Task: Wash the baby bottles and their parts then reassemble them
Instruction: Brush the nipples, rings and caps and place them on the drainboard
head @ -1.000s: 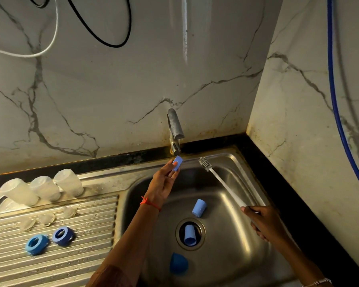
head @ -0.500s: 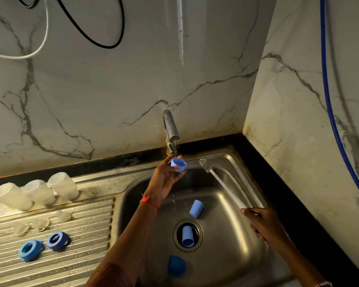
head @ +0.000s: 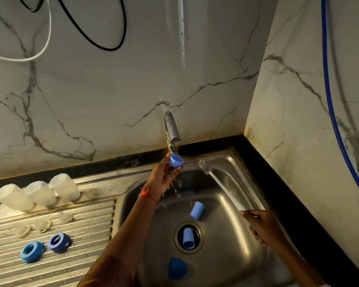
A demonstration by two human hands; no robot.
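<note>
Under the tap [head: 172,127], at twelve o'clock from the drain [head: 199,229], a blue cap [head: 176,160] is pinched mouth-up by the curled fingers of the left hand [head: 164,179]; water is seen dripping below. The bottle brush [head: 220,183] is gripped by its handle in the right hand [head: 263,226] at three o'clock, its bristles pointed toward eleven. Three spare caps [head: 197,210] are seen in the sink [head: 234,162]: one on the drain, one just at one o'clock, one at six. At nine o'clock, clear bottles [head: 39,193], nipples [head: 42,224] and blue rings [head: 31,251] are laid on the drainboard [head: 85,235].

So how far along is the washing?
Apparently done: three bottles, clear nipples and two blue rings lie on the drainboard. In hand: left hand holds a blue cap under the tap, right hand grips the brush. Left: three blue pieces in the sink, then reassembly.
</note>
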